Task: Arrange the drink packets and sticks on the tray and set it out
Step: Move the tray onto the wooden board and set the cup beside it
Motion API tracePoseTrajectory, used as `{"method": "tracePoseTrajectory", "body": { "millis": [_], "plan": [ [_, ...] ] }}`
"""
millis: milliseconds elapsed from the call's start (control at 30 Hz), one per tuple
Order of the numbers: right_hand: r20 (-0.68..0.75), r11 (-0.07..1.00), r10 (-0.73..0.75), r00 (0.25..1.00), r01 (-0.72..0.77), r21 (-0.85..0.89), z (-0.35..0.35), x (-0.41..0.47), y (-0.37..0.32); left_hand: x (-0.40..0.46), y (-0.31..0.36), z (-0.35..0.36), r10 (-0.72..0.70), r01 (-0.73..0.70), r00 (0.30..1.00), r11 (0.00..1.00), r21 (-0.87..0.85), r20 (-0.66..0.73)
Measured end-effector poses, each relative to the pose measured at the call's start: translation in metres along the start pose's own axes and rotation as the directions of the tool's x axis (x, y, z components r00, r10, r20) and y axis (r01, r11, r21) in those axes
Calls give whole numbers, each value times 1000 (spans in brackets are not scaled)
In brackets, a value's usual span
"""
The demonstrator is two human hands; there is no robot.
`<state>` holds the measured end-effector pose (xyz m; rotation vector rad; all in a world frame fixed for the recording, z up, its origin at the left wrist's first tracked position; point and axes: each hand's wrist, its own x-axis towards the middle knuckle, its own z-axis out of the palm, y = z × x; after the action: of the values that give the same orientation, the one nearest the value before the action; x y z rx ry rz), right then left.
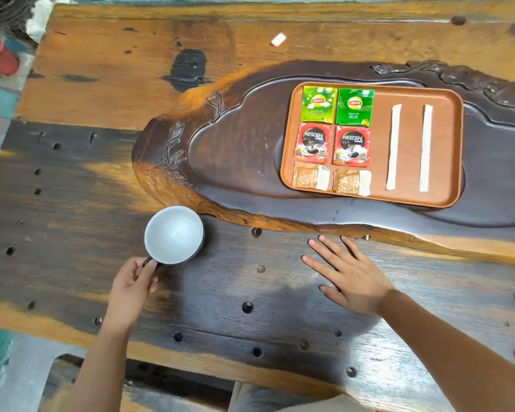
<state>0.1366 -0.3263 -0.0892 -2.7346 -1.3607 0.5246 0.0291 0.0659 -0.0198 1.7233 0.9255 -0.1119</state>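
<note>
A brown tray [446, 150] sits on a carved dark wooden slab [235, 162]. On its left side lie two green Lipton packets [319, 104], two red Nescafe packets [312, 143] and two brown sugar packets [309, 176], in a neat grid. Two white sticks [394, 147] lie parallel on its right side. My left hand [131, 289] grips the handle of an empty white-lined cup [174, 234] standing on the table left of the slab. My right hand [350, 273] rests flat, fingers spread, on the table in front of the slab, holding nothing.
The wooden table [250, 307] has many small round holes. A small white packet [278, 40] lies far back on the table. A red plant pot [1, 58] stands off the table's far left corner. The table's near edge runs below my arms.
</note>
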Motion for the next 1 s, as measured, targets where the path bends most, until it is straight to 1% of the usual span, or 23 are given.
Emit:
{"method": "tracePoseTrajectory", "body": {
  "millis": [133, 233, 300, 367, 500, 567, 633, 733, 867, 1000],
  "plan": [
    [-1, 1000, -1, 1000, 1, -2, 1, 0, 0, 10, 25, -9, 52, -50, 998, 997, -60, 36],
    [-2, 1000, 2, 1000, -1, 1, 2, 0, 0, 35, 65, -10, 148, -142, 981, 988, -53, 122],
    [0, 1000, -1, 1000, 1, -4, 2, 0, 0, 56, 94, 0, 194, -198, 960, 980, -2, 200],
    [-2, 1000, -4, 1000, 4, -9, 1, 1, 0, 75, 119, 19, 195, -218, 942, 975, 54, 274],
    [-20, 1000, -4, 1000, 4, 4, 1, 0, -1, 106, 151, 63, 169, -220, 888, 973, 71, 428],
    [-33, 1000, -7, 999, 7, 6, 1, 0, -1, 119, 161, 79, 164, -250, 862, 961, 120, 480],
    [-40, 1000, -9, 999, 9, 9, 2, 0, -1, 130, 169, 90, 163, -277, 844, 949, 153, 511],
    [-44, 1000, -12, 999, 12, 9, 3, 0, 0, 140, 176, 103, 148, -280, 828, 944, 171, 540],
    [-49, 1000, -11, 999, 12, 25, 3, 0, 0, 147, 181, 110, 155, -291, 819, 942, 167, 553],
    [-47, 1000, -11, 999, 12, 26, 3, 1, 0, 152, 181, 110, 190, -320, 823, 934, 161, 536]
  ]
}}
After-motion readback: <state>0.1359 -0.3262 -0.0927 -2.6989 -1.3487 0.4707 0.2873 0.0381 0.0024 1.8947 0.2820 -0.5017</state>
